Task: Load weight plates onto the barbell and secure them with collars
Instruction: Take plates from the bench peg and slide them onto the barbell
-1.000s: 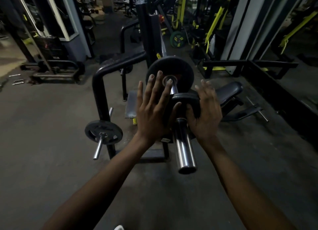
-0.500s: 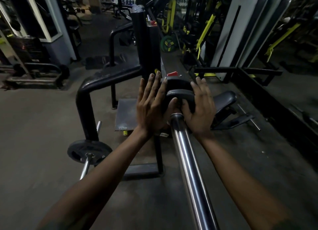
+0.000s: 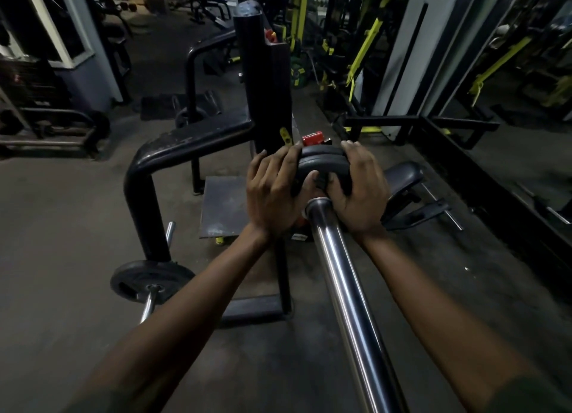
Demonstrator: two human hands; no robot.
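A chrome barbell sleeve runs from the lower right up to the middle of the head view. Two black weight plates sit edge-on at its far end, close against each other. My left hand grips the plates' left rim, fingers curled over the top and thumb on the near face. My right hand grips the right rim the same way. A red collar-like part shows just behind the plates. No loose collar is in view.
A black rack upright and its curved tube frame stand right behind the plates. Another black plate hangs on a storage peg at lower left. A padded bench lies to the right. Gym machines fill the background.
The plate slid along the sleeve up against the far plate. Both hands went from flat fingers pressing its face to fingers curled over the rims. The view dropped closer along the bar.
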